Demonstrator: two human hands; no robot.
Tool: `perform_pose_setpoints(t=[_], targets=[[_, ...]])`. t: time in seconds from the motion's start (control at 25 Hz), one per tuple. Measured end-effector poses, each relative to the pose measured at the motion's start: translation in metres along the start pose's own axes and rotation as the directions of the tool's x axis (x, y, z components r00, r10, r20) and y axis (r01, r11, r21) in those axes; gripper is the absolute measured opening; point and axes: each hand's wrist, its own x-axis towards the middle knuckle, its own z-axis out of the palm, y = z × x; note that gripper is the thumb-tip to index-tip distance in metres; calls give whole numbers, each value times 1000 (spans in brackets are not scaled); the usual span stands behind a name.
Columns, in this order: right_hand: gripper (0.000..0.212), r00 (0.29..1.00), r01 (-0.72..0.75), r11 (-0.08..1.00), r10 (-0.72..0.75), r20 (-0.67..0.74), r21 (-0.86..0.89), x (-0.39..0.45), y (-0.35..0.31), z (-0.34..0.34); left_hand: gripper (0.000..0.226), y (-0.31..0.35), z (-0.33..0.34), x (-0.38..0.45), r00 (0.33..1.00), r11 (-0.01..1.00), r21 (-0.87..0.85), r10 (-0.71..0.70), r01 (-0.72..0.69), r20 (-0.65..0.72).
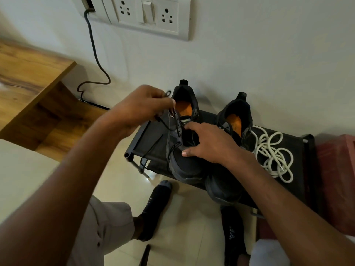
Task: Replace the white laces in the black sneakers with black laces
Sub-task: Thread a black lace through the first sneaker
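Two black sneakers with orange insoles stand on a black rack (292, 144) against the wall. My left hand (140, 106) pinches a black lace (151, 148) above the left sneaker (182, 164); the lace runs through its eyelets and hangs off the rack's left edge. My right hand (209, 143) rests on that sneaker's tongue and throat, thumb on the toe side, fingers spread over it. The right sneaker (226, 187) sits beside it, partly behind my right arm. A pile of white laces (272, 152) lies on the rack to the right.
A wooden table (28, 77) stands at the left, a wall socket panel (149, 16) with a dark cable (96, 54) above. A red box (338, 181) is right of the rack. My socked feet (155, 206) stand on pale floor tiles.
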Motion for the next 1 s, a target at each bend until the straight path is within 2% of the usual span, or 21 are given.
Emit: perform_pose_setpoints(t=[0.08, 0.16, 0.24, 0.32, 0.4, 0.48, 0.52, 0.56, 0.6, 0.64, 0.68, 0.76, 0.8, 0.92, 1.0], targets=[[89, 1000, -5, 1000, 5, 11, -5, -1, -1, -1, 23, 4, -11, -4, 998, 985, -171, -2, 13, 62], [89, 1000, -13, 1000, 13, 9, -14, -2, -2, -2, 14, 2, -10, -5, 998, 982, -182, -44, 52, 46], [90, 1000, -17, 1000, 17, 10, -21, -3, -3, -2, 14, 0, -9, -1, 996, 949, -314, -55, 29, -75], [90, 1000, -14, 1000, 15, 1, -24, -3, -4, -2, 20, 2, -13, 4, 973, 855, -513, -53, -73, -227], [90, 1000, -13, 999, 13, -3, -32, -3, -4, -3, 19, 1, -13, 5, 945, 840, -526, -51, -135, -324], [91, 1000, -19, 999, 19, 0, -38, -4, -5, -3, 13, -4, -6, 6, 952, 945, -324, -60, -43, -300], [92, 1000, -23, 999, 23, 1, -42, -4, -5, -3, 15, -10, -1, 8, 965, 994, -104, -69, 44, -255], [91, 1000, -20, 999, 19, -9, -39, -5, -6, -3, 19, -18, 4, 11, 974, 981, 160, -70, 107, -217], [87, 999, -2, 1000, 1, -33, -22, -6, -8, -4, 22, -27, 8, 15, 976, 911, 390, -54, 136, -212], [79, 996, 34, 999, -33, -78, 9, -7, -9, -4, 22, -34, 8, 18, 970, 830, 535, -31, 159, -240], [67, 988, 82, 996, -75, -135, 45, -8, -12, -4, 20, -38, 8, 21, 963, 777, 604, -9, 177, -270], [45, 968, 160, 985, -144, -206, 65, -13, -24, -2, 15, -43, 6, 23, 956, 738, 642, -13, 206, -293], [36, 966, 180, 983, -172, -196, 23, -16, -30, 1, 16, -44, 6, 24, 958, 725, 655, -26, 215, -286], [29, 981, 178, 975, -185, -50, -131, -18, -41, 15, 22, -46, 7, 24, 971, 698, 691, -29, 191, -238], [19, 989, 140, 986, -143, -30, -85, -16, -44, 17, 22, -45, 8, 25, 979, 696, 699, -30, 165, -201]])
